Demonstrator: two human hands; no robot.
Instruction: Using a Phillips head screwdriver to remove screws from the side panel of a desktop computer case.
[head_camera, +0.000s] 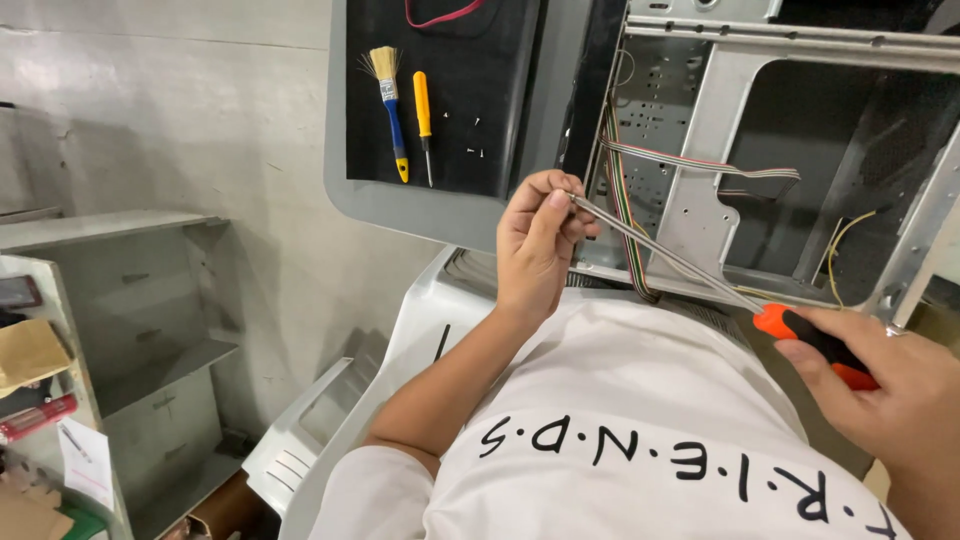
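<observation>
Over the open computer case, the right hand is closed around the orange-and-black handle of a long screwdriver while the left hand pinches its tip, a light, stiff, slippery steel shaft best gripped by the handle.

Bare grey concrete wall w/ faint seams, even flat light; grey metal shelving unit at left w/ cardboard, papers & a red item on its shelves; white plastic chair below, near wall.
</observation>
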